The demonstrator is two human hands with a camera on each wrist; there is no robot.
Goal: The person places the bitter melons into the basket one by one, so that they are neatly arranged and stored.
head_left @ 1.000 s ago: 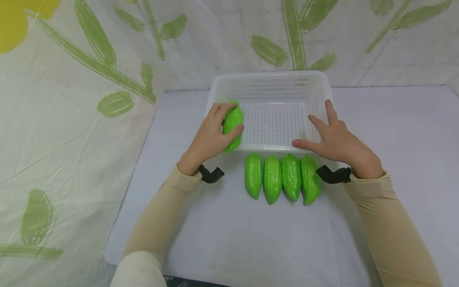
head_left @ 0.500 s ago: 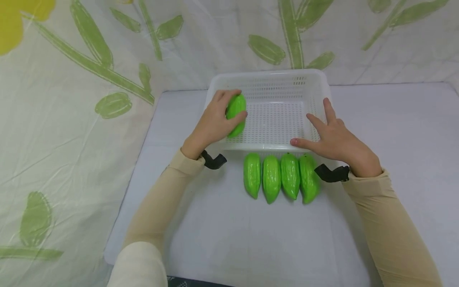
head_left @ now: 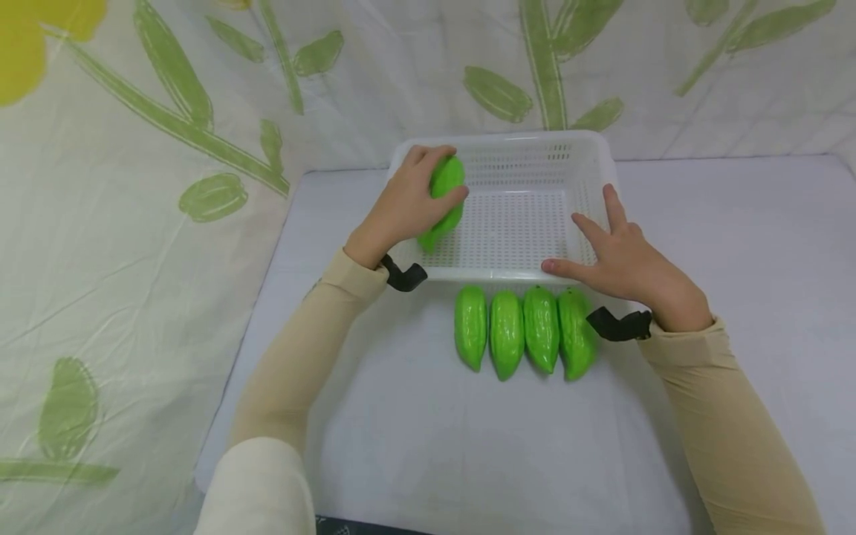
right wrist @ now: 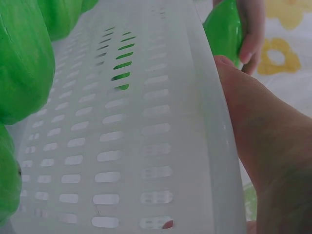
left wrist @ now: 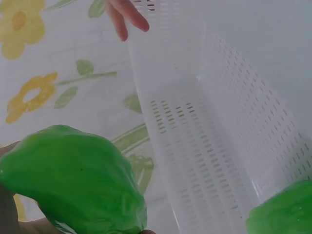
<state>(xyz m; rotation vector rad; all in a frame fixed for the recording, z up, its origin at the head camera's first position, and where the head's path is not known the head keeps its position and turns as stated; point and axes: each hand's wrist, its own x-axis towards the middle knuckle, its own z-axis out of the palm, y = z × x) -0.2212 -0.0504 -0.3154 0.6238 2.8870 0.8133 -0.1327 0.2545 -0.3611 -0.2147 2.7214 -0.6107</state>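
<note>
My left hand point(head_left: 406, 199) grips a glossy green, ridged, oblong model fruit point(head_left: 446, 195) with a tapered end, thumb on one side and fingers over its far end. Hand and fruit are over the left part of a white perforated plastic basket point(head_left: 508, 275). In the left wrist view the held fruit point(left wrist: 80, 178) fills the lower left. My right hand point(head_left: 631, 260) is spread at the basket's right front corner, its thumb over the front rim and its fingers straight toward the right side. The right wrist view shows its thumb point(right wrist: 258, 117) just inside the rim.
Several similar green fruits point(head_left: 507, 334) lie in a row on the white-covered table point(head_left: 461, 453), just in front of the basket. A floral cloth point(head_left: 401, 82) hangs behind the table and covers the left side. A black band point(head_left: 405, 276) sits at the left wrist.
My left hand has carried the green fruit from the basket's front left rim farther back and slightly right, over the basket, and the fruit has tilted. The right hand stays in place.
</note>
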